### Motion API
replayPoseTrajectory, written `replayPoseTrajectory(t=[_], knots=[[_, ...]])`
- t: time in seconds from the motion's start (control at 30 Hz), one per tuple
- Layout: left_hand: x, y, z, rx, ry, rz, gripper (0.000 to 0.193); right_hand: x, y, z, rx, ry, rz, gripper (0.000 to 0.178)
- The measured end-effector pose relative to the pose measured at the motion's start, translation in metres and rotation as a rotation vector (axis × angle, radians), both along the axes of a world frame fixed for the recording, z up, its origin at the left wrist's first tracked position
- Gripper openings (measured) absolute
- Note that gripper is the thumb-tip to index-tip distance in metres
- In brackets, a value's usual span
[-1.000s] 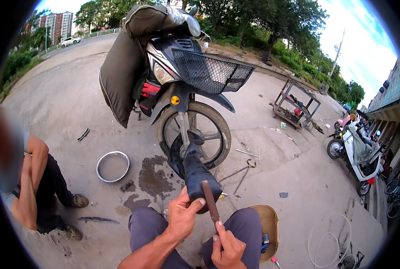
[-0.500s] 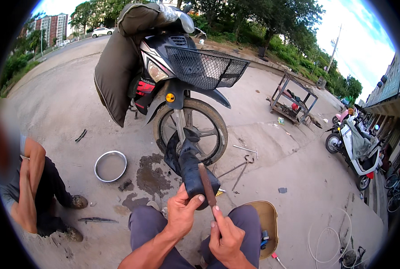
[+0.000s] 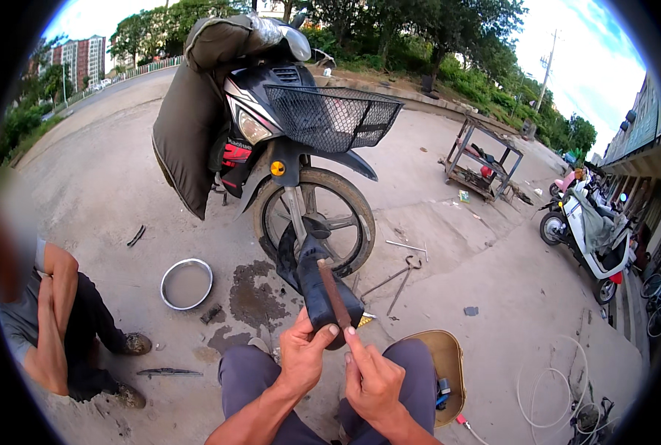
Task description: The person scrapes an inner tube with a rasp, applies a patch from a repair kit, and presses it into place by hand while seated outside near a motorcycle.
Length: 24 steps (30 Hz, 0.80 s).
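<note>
Right fingers (image 3: 357, 347) slid forward, gripping bar (image 3: 332, 294) — left fingers (image 3: 322, 339) apparently pinching tube (image 3: 314, 298) edge — open ground (image 3: 504, 289) rightward.

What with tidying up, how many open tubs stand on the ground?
2: metal basin left of the wet patch; tan tub by the person's right leg. Others may be hidden.

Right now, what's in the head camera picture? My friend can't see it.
The left hand grips a black tube and the right hand holds a brown bar against it. Behind stands a motorbike with a basket; a metal bowl and another person are at left.
</note>
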<state>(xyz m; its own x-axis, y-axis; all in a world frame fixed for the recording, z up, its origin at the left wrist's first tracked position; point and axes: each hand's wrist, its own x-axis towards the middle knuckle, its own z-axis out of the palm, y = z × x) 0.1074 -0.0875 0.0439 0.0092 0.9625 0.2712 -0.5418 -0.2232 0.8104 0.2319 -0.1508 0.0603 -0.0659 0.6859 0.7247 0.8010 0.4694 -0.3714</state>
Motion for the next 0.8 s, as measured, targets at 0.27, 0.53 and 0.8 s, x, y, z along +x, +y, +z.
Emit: replayPoseTrajectory(t=[0.27,0.53,0.8], knots=[[-0.002,0.006,-0.008,-0.053,0.021,-0.018,0.016,0.002,-0.007,0.001,-0.040,-0.007,-0.027,0.047],[0.003,0.005,0.003,-0.021,-0.094,-0.044,0.020,0.015,-0.029,-0.002,0.030,0.111,0.038,0.041],[-0.001,0.002,-0.003,-0.052,0.002,0.009,0.018,0.006,-0.004,-0.008,0.013,-0.014,0.005,0.050]])
